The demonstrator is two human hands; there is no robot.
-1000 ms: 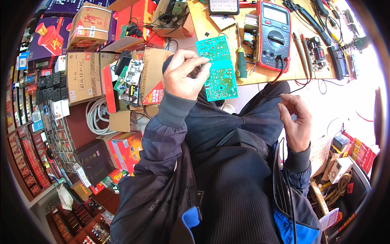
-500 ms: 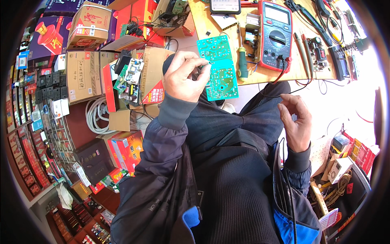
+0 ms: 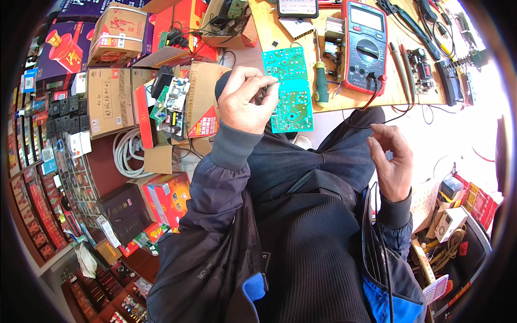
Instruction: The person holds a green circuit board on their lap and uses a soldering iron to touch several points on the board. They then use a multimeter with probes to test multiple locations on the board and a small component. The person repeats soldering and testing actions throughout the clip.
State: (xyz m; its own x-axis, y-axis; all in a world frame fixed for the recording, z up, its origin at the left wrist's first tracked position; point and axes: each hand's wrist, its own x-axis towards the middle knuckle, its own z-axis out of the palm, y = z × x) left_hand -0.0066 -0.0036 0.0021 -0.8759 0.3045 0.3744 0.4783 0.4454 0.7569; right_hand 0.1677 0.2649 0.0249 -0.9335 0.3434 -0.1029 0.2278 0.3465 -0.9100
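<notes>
My left hand point(image 3: 247, 100) is closed on the left edge of a green circuit board point(image 3: 293, 102), pinching it between thumb and fingers. The board's solder side faces up, and it hangs past the near edge of the wooden table point(image 3: 323, 11) over my lap. My right hand point(image 3: 391, 159) is raised at the right above my thigh, thumb and fingers curved apart with nothing seen between them. Beyond the board, a green-handled screwdriver point(image 3: 321, 83) and a red multimeter point(image 3: 366, 48) lie on the table.
Test probes point(image 3: 407, 70), pliers point(image 3: 414, 29) and a phone point(image 3: 298, 7) are on the table. To the left, cardboard boxes point(image 3: 111, 105) are stacked, one open box holding circuit parts point(image 3: 175, 102). A coiled white cable point(image 3: 126, 156) lies below them. At lower right is a bin of cables and boxes point(image 3: 449, 242).
The circuit board has shifted and turned very slightly in my left hand, its lower end a little further left. My right hand stays almost in the same place.
</notes>
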